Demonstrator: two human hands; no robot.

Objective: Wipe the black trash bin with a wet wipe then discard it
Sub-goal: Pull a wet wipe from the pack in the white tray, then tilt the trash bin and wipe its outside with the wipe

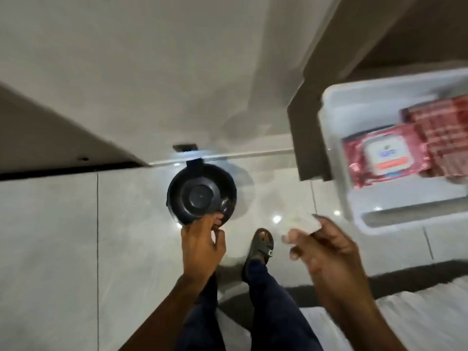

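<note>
Bare floor lies open left of the black trash bin. A wall stands close behind it, and a white tray juts out on the right.

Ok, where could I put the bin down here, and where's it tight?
Bare floor tiles lie left of the black bin and left hand. The white tray is crowded with pink wipe packs. Near the sandalled foot it is tight.
</note>
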